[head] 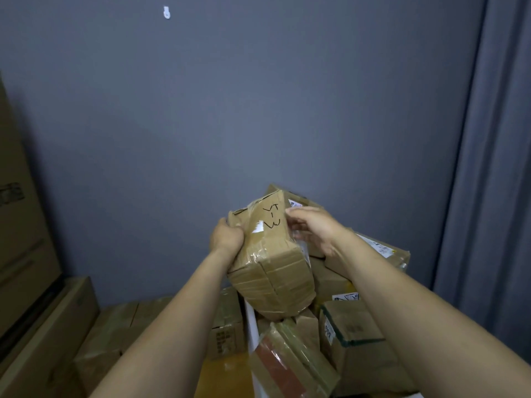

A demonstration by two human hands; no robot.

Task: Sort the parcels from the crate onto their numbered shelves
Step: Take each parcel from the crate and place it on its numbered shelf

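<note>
A taped brown cardboard parcel with black handwritten marks on its top face is held up above the crate. My left hand grips its left edge, fingers curled round the side. My right hand holds the parcel's right edge, thumb on the top face and fingers behind. Below lies the white crate, filled with several more cardboard parcels, one with red tape and one with a white label. No shelves are in view.
A grey wall fills the background, with a grey curtain on the right. Tall cardboard boxes stand at the left, and lower boxes lie on the floor beside the crate. A yellow surface shows beneath.
</note>
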